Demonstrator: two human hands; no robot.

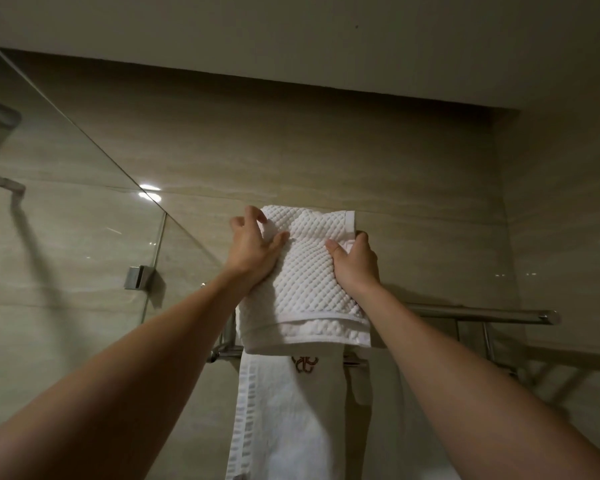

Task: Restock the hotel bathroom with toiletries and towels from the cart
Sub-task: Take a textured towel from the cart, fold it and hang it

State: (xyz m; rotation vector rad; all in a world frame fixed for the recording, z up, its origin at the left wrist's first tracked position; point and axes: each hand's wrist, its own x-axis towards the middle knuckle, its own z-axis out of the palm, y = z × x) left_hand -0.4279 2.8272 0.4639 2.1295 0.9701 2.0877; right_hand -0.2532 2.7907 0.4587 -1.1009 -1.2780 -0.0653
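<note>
A folded white waffle-textured towel (309,282) lies on top of the wall-mounted metal towel rack (482,315), high up in front of me. My left hand (255,249) grips the towel's left edge, fingers curled over its upper corner. My right hand (355,263) holds the right edge, thumb on top and fingers wrapped behind. Below it, a longer white towel (284,417) with a red embroidered emblem hangs from the rack's lower bar.
A glass shower partition (70,209) stands at the left, fixed to the beige tiled wall (361,161) by a metal clamp (137,277). The rack's right half shows bare bars. A side wall closes in at the right.
</note>
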